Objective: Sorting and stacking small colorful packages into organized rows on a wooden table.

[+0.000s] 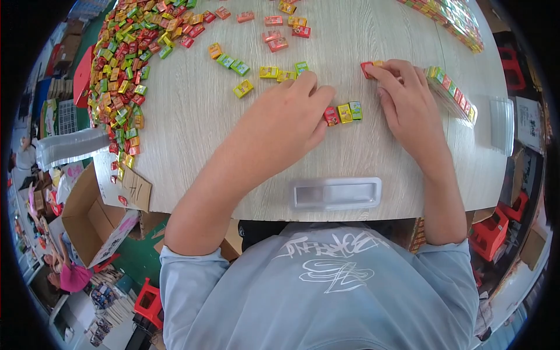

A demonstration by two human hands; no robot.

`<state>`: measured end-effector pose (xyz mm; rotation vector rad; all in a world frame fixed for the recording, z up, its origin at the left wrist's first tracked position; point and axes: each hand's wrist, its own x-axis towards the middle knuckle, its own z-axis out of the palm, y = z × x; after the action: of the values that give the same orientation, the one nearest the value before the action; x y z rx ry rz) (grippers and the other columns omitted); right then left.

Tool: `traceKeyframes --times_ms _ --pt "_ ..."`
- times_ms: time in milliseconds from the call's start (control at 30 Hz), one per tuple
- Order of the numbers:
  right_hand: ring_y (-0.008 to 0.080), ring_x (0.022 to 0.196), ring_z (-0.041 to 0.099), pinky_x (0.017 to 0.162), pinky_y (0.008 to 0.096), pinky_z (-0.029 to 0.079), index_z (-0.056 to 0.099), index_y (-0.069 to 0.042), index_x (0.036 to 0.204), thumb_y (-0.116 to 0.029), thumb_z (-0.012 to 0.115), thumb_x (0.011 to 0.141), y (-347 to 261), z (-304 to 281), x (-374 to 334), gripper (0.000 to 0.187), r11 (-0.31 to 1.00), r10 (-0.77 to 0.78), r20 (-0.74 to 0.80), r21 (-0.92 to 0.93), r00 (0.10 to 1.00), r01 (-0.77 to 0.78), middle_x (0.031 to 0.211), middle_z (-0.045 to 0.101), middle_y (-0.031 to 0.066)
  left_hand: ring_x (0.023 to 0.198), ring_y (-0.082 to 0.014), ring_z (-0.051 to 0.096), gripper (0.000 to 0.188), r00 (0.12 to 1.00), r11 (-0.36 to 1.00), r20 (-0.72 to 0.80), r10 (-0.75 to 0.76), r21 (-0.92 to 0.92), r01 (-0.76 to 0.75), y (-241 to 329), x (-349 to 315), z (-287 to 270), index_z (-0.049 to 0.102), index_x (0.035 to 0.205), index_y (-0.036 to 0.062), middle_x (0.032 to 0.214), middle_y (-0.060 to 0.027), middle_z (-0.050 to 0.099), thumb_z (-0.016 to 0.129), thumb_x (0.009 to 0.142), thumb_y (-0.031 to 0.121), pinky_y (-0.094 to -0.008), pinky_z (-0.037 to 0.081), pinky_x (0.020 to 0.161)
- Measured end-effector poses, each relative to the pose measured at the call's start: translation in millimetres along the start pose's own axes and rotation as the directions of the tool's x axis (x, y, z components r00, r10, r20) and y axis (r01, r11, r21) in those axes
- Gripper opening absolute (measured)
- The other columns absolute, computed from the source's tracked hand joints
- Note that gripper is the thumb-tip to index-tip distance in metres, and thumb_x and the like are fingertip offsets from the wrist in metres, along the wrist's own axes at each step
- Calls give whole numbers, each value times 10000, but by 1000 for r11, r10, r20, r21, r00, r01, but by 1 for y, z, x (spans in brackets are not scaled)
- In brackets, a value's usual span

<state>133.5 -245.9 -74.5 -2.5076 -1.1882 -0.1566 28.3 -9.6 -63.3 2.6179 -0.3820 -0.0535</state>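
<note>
My left hand (291, 116) is curled palm down over the middle of the table, fingertips hidden beneath it. Around it lie small bright boxes: a green box (301, 67) by its knuckles, a yellow box (268, 72) further left. Beside its thumb stands a short row made of a red box (331, 116), a yellow box (345, 113) and a green box (356, 110). My right hand (408, 99) has its index and middle fingers bent onto another red box (366, 70) and an orange box (378, 63), partly covered; its thumb is apart from them.
A big heap of small coloured boxes (131, 64) covers the far left. Filled clear trays (452, 93) stand right of my right hand, and more packed rows (449, 20) lie far right. An empty plastic tray (336, 193) sits near the front edge; stacked clear trays (501, 125) lie at right.
</note>
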Motion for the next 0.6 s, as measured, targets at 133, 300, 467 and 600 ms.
traceKeyframes --times_ms 133,300,467,600 --pt "349 1133 599 965 438 508 660 -66 1277 -38 644 950 -9 -24 -14 329 999 26 145 26 989 -30 1218 601 135 971 -375 661 445 1000 999 -18 2 -39 -3 3 -3 1 586 1285 57 1113 -167 572 760 901 201 -462 542 827" --pt "348 1121 602 956 435 507 650 -44 1264 -73 683 933 -20 -32 -20 334 983 -38 254 184 966 -10 1200 588 145 991 -382 655 459 1000 996 -14 13 -89 -15 6 2 9 580 1292 51 1115 -170 570 772 899 186 -468 541 842" --pt "349 1108 607 956 429 509 633 -49 1303 -99 701 933 -16 -31 -20 379 976 -61 266 216 962 2 1208 579 147 998 -386 650 436 1000 995 -14 -12 -102 10 7 4 12 595 1275 45 1110 -173 567 776 897 168 -468 538 849" --pt "352 1119 606 967 420 509 624 -49 1331 -126 721 937 -4 -35 -20 413 973 47 201 213 978 -90 1227 571 144 1005 -378 647 433 1000 996 -19 -11 -89 9 9 4 10 615 1266 52 1098 -160 570 786 892 187 -464 534 858"
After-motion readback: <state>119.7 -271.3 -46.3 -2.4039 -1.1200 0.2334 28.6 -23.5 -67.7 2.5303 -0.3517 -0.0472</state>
